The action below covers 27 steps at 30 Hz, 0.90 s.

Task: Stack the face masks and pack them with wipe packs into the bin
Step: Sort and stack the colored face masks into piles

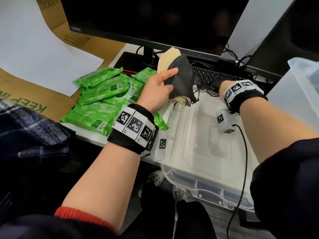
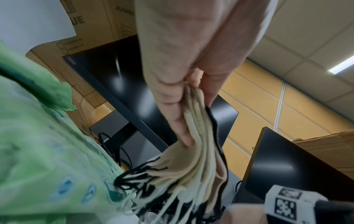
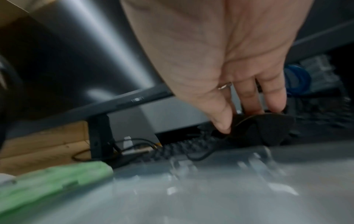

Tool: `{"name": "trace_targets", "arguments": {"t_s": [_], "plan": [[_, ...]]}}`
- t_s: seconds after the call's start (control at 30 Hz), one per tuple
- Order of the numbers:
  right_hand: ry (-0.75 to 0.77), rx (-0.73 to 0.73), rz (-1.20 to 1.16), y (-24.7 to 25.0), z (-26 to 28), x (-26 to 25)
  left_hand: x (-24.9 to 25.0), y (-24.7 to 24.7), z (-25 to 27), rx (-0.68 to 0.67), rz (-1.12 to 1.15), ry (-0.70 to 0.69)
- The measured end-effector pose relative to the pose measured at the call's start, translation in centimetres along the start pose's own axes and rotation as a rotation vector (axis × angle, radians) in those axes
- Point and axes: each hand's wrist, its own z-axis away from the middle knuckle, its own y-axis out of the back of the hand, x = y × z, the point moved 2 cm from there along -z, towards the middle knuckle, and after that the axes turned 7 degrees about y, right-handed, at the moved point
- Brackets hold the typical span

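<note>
The head view looks steeply down over both forearms. Each wrist view sits close under its palm, facing the far side; all three share the black flat-panel monitor [image 1: 151, 19] and green plastic wipe packs [image 1: 103, 100].

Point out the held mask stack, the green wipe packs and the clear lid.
Stack of beige and black fabric face masks [image 1: 181, 78], head view, outer black mask.
Green plastic wipe packs [image 1: 103, 94], head view, pile's middle.
Clear plastic lid [image 1: 198, 144], head view, centre panel.

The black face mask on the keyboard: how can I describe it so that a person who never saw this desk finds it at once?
Start at the large dark monitor, then look down to the black keyboard in front of it. At its right end, the right hand pinches a single black face mask. Unlike the stack of face masks gripped by the left hand, it is alone and has no beige layers.
</note>
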Motion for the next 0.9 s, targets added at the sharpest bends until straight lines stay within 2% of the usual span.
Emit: {"name": "trace_targets", "arguments": {"t_s": [0.07,0.13,0.23,0.33,0.4,0.57,0.73,0.8,0.9], "plan": [[-0.045,0.058,0.002,0.6,-0.1,0.0,-0.1,0.1,0.0,0.006,0.01,0.009],[-0.09,0.2,-0.134,1.5,-0.9,0.5,-0.1,0.3,0.1,0.023,0.03,0.025],[-0.105,0.468,-0.494,4.4,0.9,0.6,-0.3,0.3,0.2,0.053,0.049,0.046],[-0.023,0.729,-0.725,7.0,3.7,0.4,-0.2,-0.2,0.9,0.058,0.052,0.062],[0.077,0.813,-0.815,7.7,6.4,-0.9,-0.1,-0.5,1.6,0.068,0.077,0.061],[0.307,0.734,-0.847,7.0,12.5,-4.9,0.2,-0.9,3.6,0.085,0.182,0.03],[0.392,0.709,-0.87,5.0,15.7,-7.1,0.7,-1.5,6.1,0.016,0.351,-0.018],[0.394,0.709,-0.959,4.4,16.4,-7.3,0.9,-1.7,6.8,0.006,0.344,-0.05],[0.369,0.618,-1.273,3.9,17.2,-7.4,0.7,-1.6,7.4,0.03,0.259,-0.08]]}}
